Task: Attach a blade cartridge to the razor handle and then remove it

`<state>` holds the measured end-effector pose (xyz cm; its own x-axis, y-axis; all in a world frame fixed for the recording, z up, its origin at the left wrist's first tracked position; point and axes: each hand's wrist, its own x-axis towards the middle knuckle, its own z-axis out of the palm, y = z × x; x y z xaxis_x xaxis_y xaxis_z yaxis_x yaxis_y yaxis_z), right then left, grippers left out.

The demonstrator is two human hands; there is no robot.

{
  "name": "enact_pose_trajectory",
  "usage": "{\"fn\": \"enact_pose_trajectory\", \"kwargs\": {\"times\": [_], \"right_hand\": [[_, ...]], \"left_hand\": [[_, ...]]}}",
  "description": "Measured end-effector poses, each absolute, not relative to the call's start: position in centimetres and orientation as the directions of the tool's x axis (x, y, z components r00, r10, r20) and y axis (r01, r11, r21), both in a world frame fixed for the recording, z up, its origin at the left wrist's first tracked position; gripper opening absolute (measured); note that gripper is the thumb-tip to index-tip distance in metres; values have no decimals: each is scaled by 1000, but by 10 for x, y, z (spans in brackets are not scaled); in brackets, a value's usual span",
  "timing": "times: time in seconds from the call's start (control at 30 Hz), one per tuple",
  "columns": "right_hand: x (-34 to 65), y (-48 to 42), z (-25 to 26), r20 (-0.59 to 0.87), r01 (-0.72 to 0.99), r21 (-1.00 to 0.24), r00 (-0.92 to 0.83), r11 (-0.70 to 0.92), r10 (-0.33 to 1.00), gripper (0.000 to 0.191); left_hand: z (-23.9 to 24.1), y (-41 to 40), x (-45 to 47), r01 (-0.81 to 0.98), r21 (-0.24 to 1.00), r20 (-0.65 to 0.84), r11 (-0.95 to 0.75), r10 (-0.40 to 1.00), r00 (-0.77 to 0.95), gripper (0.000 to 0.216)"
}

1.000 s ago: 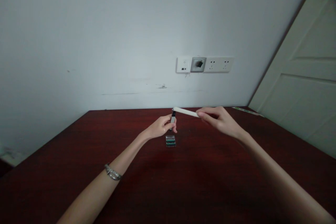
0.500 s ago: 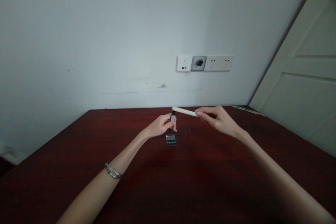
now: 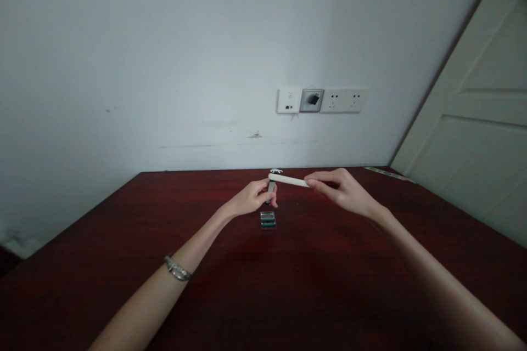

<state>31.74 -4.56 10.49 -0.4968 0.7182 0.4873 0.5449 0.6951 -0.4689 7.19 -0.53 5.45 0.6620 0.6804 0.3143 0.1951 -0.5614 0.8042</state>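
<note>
My left hand (image 3: 252,196), closed, grips a slim grey tool (image 3: 270,188) with a dark end; its exact kind is not clear. Between its thumb and fingers, my right hand (image 3: 338,189) pinches one end of a long white stick (image 3: 288,180). The stick slants left, and its far tip overlaps the top of the grey tool; whether they touch I cannot tell. Just beyond that tip shows a small white shape (image 3: 276,170), too small to name. Below my left hand, a small clear case (image 3: 268,220) with dark green bars inside lies on the table.
The dark red wooden table (image 3: 263,296) meets a white wall (image 3: 164,66). Wall sockets (image 3: 340,100) and a grey switch plate (image 3: 312,100) are fixed above it. At the back right lies a thin patterned strip (image 3: 389,174), close to a pale panelled door (image 3: 477,120).
The white stick's left tip has dropped slightly and now covers the dark upper part of the grey tool. A white shape shows beyond it. My left hand has stayed put.
</note>
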Motion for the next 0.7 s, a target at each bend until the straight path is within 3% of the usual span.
{"fn": "enact_pose_trajectory", "kwargs": {"times": [0.7], "right_hand": [[320, -47, 106, 477, 565, -507, -446, 651, 758, 38]], "left_hand": [[55, -6, 70, 169, 815, 328, -555, 681, 655, 13]]}}
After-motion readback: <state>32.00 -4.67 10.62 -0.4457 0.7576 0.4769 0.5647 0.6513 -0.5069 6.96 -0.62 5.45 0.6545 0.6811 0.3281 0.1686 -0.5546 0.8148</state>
